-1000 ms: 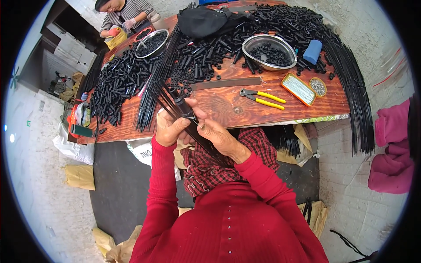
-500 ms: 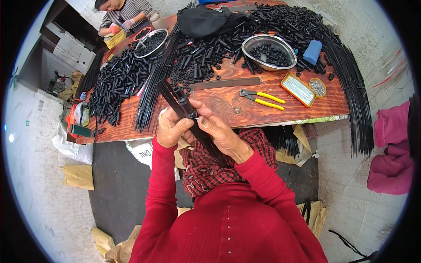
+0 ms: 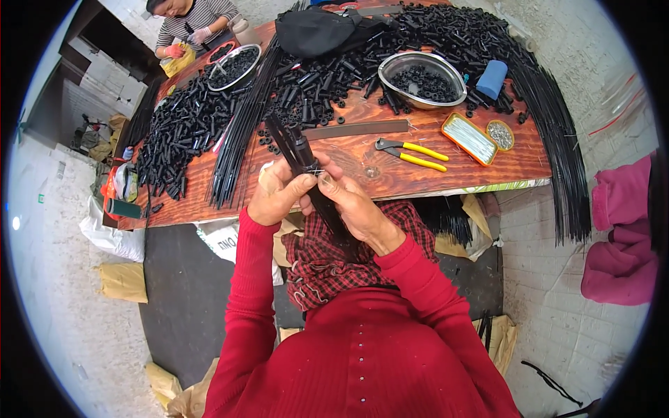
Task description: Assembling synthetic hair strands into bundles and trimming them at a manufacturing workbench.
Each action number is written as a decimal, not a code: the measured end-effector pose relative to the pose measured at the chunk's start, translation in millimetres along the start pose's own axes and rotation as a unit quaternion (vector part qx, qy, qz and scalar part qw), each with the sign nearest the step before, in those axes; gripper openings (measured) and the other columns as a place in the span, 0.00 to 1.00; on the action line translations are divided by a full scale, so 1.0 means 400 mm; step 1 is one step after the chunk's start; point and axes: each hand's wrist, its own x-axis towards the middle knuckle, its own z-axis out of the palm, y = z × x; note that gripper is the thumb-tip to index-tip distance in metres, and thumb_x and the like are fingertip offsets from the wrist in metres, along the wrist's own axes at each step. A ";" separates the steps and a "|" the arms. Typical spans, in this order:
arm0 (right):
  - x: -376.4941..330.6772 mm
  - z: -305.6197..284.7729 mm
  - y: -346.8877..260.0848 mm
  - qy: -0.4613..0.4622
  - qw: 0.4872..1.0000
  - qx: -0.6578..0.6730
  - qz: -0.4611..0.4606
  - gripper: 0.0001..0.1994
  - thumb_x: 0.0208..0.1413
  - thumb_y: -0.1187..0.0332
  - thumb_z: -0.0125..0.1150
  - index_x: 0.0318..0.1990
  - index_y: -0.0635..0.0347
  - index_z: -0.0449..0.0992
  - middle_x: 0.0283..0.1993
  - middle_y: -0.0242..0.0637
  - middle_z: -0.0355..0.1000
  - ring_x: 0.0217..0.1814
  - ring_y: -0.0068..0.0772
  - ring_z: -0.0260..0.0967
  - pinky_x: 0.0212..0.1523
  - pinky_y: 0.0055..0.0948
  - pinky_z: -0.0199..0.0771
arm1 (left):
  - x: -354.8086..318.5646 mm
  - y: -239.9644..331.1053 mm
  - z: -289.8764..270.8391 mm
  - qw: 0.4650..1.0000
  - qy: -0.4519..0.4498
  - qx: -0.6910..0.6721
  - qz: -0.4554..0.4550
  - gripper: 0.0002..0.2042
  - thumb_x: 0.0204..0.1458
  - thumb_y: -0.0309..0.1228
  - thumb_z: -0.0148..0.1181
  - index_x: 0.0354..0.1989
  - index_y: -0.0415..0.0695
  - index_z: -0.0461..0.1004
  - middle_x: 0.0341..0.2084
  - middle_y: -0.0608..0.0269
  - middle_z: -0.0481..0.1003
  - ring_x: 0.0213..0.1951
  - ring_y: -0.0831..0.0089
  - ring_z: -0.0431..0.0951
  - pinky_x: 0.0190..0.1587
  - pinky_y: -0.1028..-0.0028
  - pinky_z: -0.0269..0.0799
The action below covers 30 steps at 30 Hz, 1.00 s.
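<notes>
Above my lap, near the table's front edge, both hands hold a black tubular part (image 3: 302, 148) with long thin black rods running through or alongside it. My left hand (image 3: 279, 198) is closed around its left side, a pale wrap on one finger. From the right, my right hand (image 3: 352, 212) grips it, with the thumb pressed near the middle. A thin silvery pin or wire (image 3: 311, 171) lies across the part between my two thumbs. The rods' lower ends (image 3: 334, 226) hang toward the checked cloth (image 3: 317, 268) on my lap. The fingers behind the part are partly hidden.
Yellow-handled pliers (image 3: 411, 154), a tray of thin metal pins (image 3: 470, 138) and a flat dark strip (image 3: 359, 129) lie on the table (image 3: 369, 177). Behind are a metal bowl (image 3: 383, 76) of black rings and heaped black tubes (image 3: 178, 139). A co-worker (image 3: 198, 28) sits at the far left.
The tubular part is slightly further right and more upright in my hands. My thumbs have shifted slightly around the pin. The whole view has moved a little.
</notes>
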 end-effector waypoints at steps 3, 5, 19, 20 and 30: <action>0.003 -0.028 0.011 -0.003 1.000 -0.005 0.000 0.19 0.66 0.56 0.48 0.51 0.65 0.68 0.41 0.35 0.71 0.43 0.27 0.71 0.46 0.27 0.72 | 0.010 -0.019 0.007 0.997 0.041 0.034 0.049 0.18 0.55 0.28 0.58 0.54 0.36 0.69 0.40 0.59 0.76 0.22 0.82 0.72 0.23 0.83 0.69; 0.003 -0.039 0.015 -0.016 0.999 -0.028 0.012 0.20 0.66 0.55 0.47 0.50 0.66 0.69 0.40 0.35 0.72 0.42 0.27 0.71 0.46 0.27 0.72 | 0.003 -0.016 0.018 0.998 0.057 0.000 0.024 0.18 0.54 0.27 0.59 0.54 0.37 0.70 0.38 0.62 0.76 0.21 0.83 0.71 0.22 0.83 0.69; -0.050 -0.002 -0.009 0.214 0.853 -0.457 -0.136 0.16 0.59 0.67 0.60 0.50 0.68 0.69 0.43 0.40 0.73 0.42 0.26 0.73 0.43 0.26 0.75 | 0.008 -0.040 0.018 0.990 0.096 0.039 0.098 0.19 0.54 0.31 0.62 0.52 0.35 0.70 0.37 0.63 0.76 0.39 0.78 0.75 0.46 0.77 0.70; -0.053 0.033 -0.037 0.235 0.821 -0.480 -0.201 0.16 0.52 0.78 0.63 0.49 0.66 0.71 0.42 0.40 0.73 0.39 0.27 0.75 0.37 0.25 0.76 | 0.008 -0.041 0.016 0.990 0.098 0.038 0.098 0.19 0.54 0.31 0.62 0.52 0.35 0.70 0.37 0.63 0.76 0.39 0.78 0.75 0.46 0.77 0.70; -0.038 0.051 -0.074 0.209 0.697 -0.595 -0.342 0.12 0.45 0.79 0.65 0.39 0.59 0.78 0.38 0.37 0.71 0.35 0.35 0.74 0.32 0.29 0.74 | 0.004 -0.031 0.026 0.990 0.073 0.050 0.108 0.16 0.56 0.27 0.59 0.52 0.36 0.69 0.42 0.63 0.76 0.44 0.77 0.75 0.49 0.75 0.70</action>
